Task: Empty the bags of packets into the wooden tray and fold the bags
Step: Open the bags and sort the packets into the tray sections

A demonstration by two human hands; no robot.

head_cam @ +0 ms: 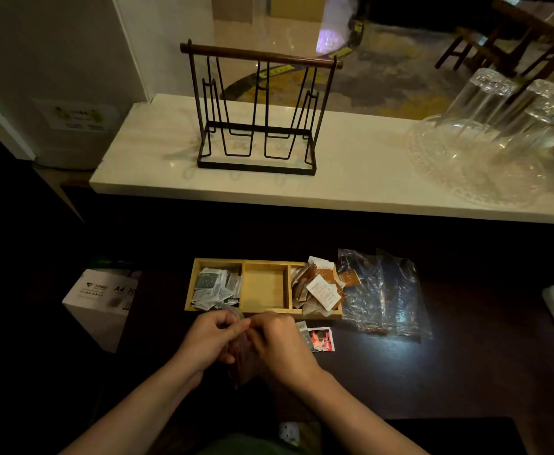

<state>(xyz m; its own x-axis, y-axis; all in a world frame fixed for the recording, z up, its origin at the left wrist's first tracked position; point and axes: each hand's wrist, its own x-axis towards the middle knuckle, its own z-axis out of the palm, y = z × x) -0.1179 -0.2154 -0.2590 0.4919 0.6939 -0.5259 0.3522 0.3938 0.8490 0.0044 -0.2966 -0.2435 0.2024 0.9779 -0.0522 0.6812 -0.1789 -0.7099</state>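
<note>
One wooden tray (264,311) of three compartments is lying with its long axis left-right; two are holding packets. Left hand (210,340) and right hand (277,341) fingers are pinching one clear bag (236,315); two emptied bags (384,293) are lying right.

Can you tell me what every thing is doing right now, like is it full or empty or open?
Left hand: pinching a clear plastic bag.
Right hand: pinching the same bag.
Clear plastic bag in the hands: holds reddish packets; open or sealed, cannot tell.
Three-compartment wooden tray: left full of grey-white packets, middle empty, right heaped with brown packets.
Crumpled clear bags on the dark table: emptied, unfolded.
Black wire rack: empty.
Clear glasses: upside down.
</note>
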